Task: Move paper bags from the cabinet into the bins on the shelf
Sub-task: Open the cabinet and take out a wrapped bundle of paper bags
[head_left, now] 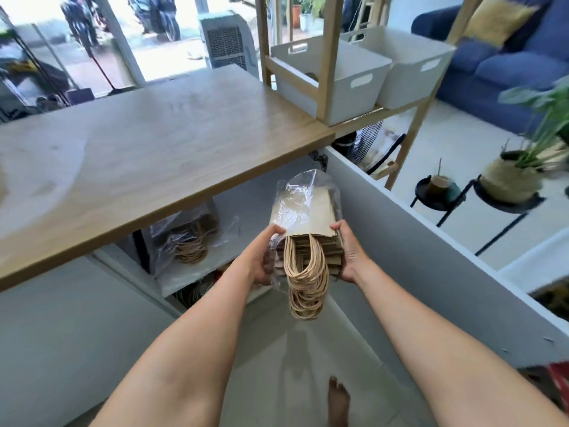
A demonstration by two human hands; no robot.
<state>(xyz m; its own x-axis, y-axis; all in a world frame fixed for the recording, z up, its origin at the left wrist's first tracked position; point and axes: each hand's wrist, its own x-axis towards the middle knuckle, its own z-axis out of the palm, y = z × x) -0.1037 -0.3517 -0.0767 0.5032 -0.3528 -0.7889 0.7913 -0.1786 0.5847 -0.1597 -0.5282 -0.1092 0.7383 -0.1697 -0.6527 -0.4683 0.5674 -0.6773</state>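
A stack of brown paper bags in clear plastic wrap hangs in the air in front of the open cabinet, its twine handles dangling toward me. My left hand grips the stack's left side and my right hand grips its right side. Another wrapped bundle of paper bags lies on the cabinet's inner shelf under the wooden countertop. Two white bins stand side by side on the wooden shelf at the upper right.
The open white cabinet door juts out on my right. Plant stands with potted plants stand beyond it, a blue sofa behind. My bare foot is on the grey floor below.
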